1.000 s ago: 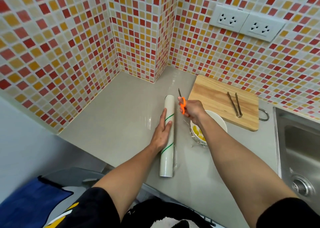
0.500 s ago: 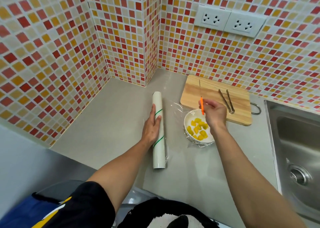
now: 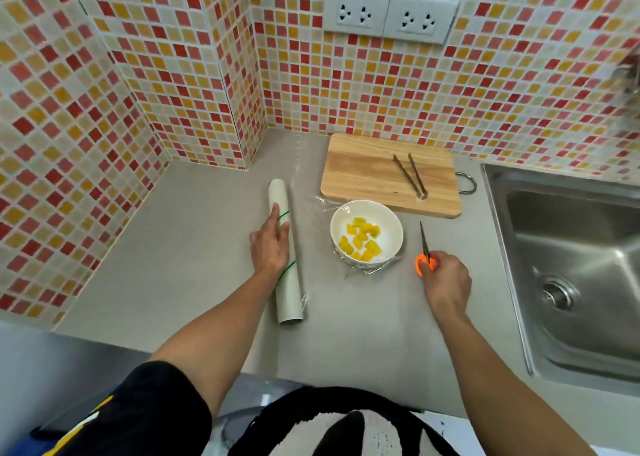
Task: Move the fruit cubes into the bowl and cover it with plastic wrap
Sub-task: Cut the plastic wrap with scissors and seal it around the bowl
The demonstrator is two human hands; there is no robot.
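From the head camera, looking down on the grey counter [image 3: 180, 247], the fruit cubes [image 3: 362, 239] already lie in the white bowl [image 3: 367, 209], which stands just in front of the wooden cutting board [image 3: 363, 171]. A pair of metal tongs [image 3: 410, 176] rests on that board, well clear of the bowl. Clear plastic wrap [image 3: 374, 268] seems to be drawn over the bowl, with crinkled film showing round its base and at its far-left side; how tightly it clings I cannot tell.

The left hand [image 3: 270, 246] lies flat on the roll of wrap [image 3: 285, 254], fingers straight and pressing it to the counter, not curled round it. The roll lies lengthwise left of the bowl, near it but apart. The right hand [image 3: 446, 282] grasps the orange-handled scissors [image 3: 424, 251], fingers curled through the loops, blades pointing away toward the board, just to the right of the bowl. Whether the blades touch the counter is unclear. A steel sink [image 3: 568, 268] sits at the far right.

The moving step looks done, and the covering step is in hand; the sheet appears to be separated from the roll, though the film is too faint to be sure. I would judge that the next move calls for putting the scissors down away from the bowl, then using both hands to tuck the loose edges under the rim without tipping it.
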